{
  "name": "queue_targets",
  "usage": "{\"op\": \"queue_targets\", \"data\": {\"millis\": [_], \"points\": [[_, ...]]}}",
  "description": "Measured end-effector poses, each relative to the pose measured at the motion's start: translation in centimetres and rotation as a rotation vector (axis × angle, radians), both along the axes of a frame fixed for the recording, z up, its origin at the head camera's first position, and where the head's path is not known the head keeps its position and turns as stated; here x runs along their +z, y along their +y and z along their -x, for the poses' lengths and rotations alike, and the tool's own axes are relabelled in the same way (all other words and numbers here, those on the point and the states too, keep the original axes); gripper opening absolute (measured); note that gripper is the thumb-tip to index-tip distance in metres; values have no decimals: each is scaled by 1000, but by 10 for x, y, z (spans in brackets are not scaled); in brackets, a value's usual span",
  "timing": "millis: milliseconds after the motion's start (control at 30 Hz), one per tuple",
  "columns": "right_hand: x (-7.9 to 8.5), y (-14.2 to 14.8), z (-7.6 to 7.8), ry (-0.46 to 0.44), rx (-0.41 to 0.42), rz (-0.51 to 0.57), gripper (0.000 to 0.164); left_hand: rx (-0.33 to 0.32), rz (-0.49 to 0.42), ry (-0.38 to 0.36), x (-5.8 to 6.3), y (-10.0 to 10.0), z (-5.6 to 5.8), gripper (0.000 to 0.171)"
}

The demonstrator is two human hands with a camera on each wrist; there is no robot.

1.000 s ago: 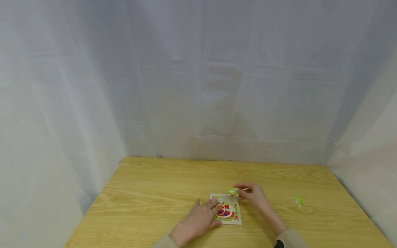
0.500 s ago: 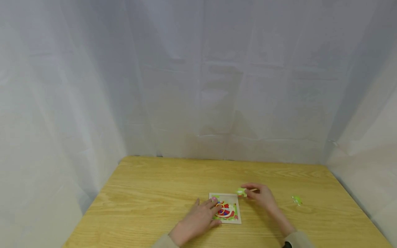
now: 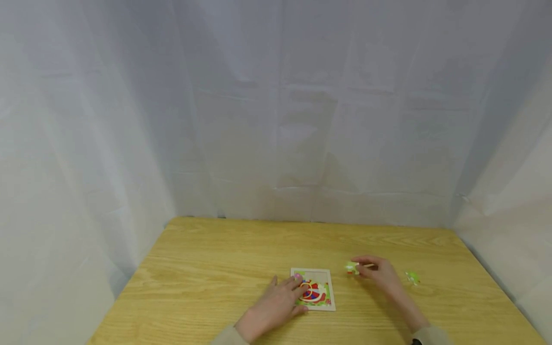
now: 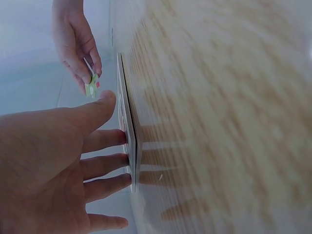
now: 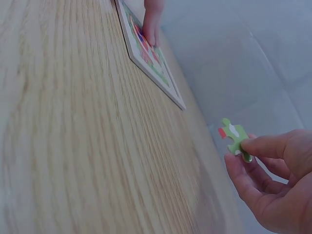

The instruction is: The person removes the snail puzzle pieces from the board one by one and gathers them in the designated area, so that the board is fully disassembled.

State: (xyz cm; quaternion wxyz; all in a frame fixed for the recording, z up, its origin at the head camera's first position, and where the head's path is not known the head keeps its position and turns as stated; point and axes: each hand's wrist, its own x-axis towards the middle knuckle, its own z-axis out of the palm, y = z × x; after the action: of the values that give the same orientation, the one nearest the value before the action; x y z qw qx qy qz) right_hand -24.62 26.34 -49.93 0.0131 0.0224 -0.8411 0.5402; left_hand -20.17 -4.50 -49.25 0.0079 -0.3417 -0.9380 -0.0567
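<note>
A square jigsaw puzzle in a pale wooden frame lies on the table, its picture red, blue and green. Bare board shows along its far right part. Fingers of my left hand rest spread on the puzzle's left side, straight in the left wrist view, and cover part of the picture. To the right of the frame, my right hand pinches a green puzzle piece with white and red marks between thumb and fingers, held above the table. Farther right lies another green and white puzzle piece.
The wooden table has its far edge against a hanging pale sheet. More sheeting drapes the right side, and the left side is curtained likewise.
My right hand has moved right, away from the puzzle's far right corner, carrying the green piece with it. The left hand stays on the puzzle.
</note>
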Motion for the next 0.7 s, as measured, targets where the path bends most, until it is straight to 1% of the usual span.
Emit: {"op": "queue_targets", "data": {"millis": [200,300,400,600,700], "points": [[0,21,-4,-3,-2,-6,28,1,-1,-2,-1,0,0,57],[3,31,-8,7,18,-17,31,4,-2,-6,-1,1,0,57],[5,41,-10,23,19,-30,32,5,0,-6,-1,1,-1,57],[4,62,-12,84,-36,-62,31,1,5,-8,-1,1,-1,57],[7,72,-14,94,-63,-69,33,-4,-1,-7,0,1,-1,57]]}}
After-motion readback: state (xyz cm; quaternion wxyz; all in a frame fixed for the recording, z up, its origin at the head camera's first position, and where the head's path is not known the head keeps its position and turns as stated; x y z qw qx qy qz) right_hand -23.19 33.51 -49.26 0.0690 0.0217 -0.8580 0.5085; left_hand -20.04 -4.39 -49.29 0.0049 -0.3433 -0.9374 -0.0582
